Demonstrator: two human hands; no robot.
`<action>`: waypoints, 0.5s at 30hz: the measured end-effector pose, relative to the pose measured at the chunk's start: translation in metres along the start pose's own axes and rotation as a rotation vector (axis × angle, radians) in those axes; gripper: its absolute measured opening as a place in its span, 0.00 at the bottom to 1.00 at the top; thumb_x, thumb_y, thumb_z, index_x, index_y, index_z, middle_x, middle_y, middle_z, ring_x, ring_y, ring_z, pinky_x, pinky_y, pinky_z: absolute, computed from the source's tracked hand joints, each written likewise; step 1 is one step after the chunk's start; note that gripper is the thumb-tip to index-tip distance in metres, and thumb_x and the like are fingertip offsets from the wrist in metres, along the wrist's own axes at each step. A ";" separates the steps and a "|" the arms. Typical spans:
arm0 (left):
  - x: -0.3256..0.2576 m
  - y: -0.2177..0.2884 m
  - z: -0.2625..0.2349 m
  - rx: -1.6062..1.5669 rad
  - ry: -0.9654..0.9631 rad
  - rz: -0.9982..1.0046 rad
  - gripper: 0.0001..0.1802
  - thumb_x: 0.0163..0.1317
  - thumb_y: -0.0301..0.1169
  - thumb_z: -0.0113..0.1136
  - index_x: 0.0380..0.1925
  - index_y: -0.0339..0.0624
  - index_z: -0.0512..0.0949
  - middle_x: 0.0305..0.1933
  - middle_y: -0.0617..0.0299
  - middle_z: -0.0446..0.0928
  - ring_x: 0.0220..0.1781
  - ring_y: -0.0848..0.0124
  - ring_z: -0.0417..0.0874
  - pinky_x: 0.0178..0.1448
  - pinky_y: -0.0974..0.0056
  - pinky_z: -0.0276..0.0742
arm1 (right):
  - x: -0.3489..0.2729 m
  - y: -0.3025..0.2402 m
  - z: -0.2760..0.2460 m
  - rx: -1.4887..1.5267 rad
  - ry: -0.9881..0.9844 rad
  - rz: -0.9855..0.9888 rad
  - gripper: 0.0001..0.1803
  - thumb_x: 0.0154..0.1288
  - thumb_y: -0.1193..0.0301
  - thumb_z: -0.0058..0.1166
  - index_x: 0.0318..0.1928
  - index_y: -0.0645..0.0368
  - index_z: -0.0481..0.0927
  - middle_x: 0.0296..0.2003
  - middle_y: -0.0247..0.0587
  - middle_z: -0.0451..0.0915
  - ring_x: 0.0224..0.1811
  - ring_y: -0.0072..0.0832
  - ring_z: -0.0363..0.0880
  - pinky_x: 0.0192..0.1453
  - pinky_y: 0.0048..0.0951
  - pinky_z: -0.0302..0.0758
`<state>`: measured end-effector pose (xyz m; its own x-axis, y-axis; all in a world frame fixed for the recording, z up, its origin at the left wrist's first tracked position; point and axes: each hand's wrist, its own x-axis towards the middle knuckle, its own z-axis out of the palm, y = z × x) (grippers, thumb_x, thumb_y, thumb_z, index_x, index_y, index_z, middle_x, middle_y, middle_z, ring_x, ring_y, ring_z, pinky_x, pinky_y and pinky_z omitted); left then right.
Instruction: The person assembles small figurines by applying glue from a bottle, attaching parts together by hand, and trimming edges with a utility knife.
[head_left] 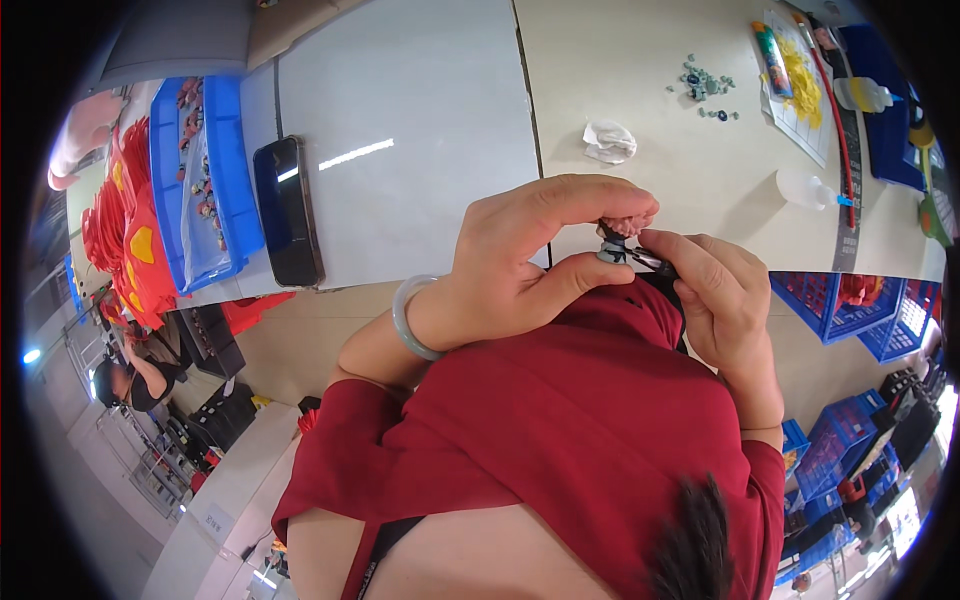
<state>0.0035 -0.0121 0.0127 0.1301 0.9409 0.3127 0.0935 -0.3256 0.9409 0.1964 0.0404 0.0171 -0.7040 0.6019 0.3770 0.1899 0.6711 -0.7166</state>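
Note:
My left hand, with a pale bangle on its wrist, pinches a small figurine between thumb and fingers near the table's front edge. The figurine has a bumpy pink part, a black band and a grey-blue part. From the right, my right hand closes its fingers round a thin dark tool with a metallic tip. That tip lies at the figurine's grey-blue part; whether it touches I cannot tell. The tool's exact kind is too small to make out.
A crumpled tissue and scattered small grey-green pieces lie beyond my hands. At right stand a white bottle and yellow scraps on paper. Left are a phone and a blue tray of small parts.

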 end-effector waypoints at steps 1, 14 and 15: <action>0.000 0.000 0.000 -0.001 0.001 -0.003 0.21 0.51 0.21 0.60 0.45 0.28 0.69 0.41 0.47 0.75 0.43 0.65 0.78 0.45 0.66 0.74 | -0.001 -0.001 0.001 -0.020 0.000 0.005 0.21 0.45 0.78 0.54 0.44 0.58 0.75 0.21 0.37 0.73 0.19 0.30 0.72 0.20 0.27 0.67; -0.006 -0.001 0.001 -0.084 -0.014 -0.086 0.22 0.53 0.23 0.59 0.47 0.27 0.67 0.41 0.48 0.75 0.45 0.62 0.78 0.49 0.63 0.74 | -0.005 -0.002 0.008 0.054 -0.021 0.049 0.23 0.43 0.82 0.53 0.46 0.60 0.75 0.19 0.37 0.72 0.16 0.29 0.70 0.18 0.27 0.67; -0.006 -0.001 0.001 -0.093 -0.011 -0.084 0.21 0.53 0.23 0.59 0.47 0.27 0.67 0.42 0.48 0.74 0.46 0.61 0.77 0.50 0.62 0.74 | -0.005 -0.002 0.008 0.054 -0.021 0.050 0.23 0.43 0.82 0.53 0.46 0.60 0.75 0.19 0.37 0.72 0.16 0.29 0.70 0.18 0.27 0.67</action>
<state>0.0039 -0.0178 0.0095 0.1360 0.9633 0.2313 0.0123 -0.2351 0.9719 0.1935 0.0323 0.0121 -0.7091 0.6242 0.3281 0.1883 0.6159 -0.7650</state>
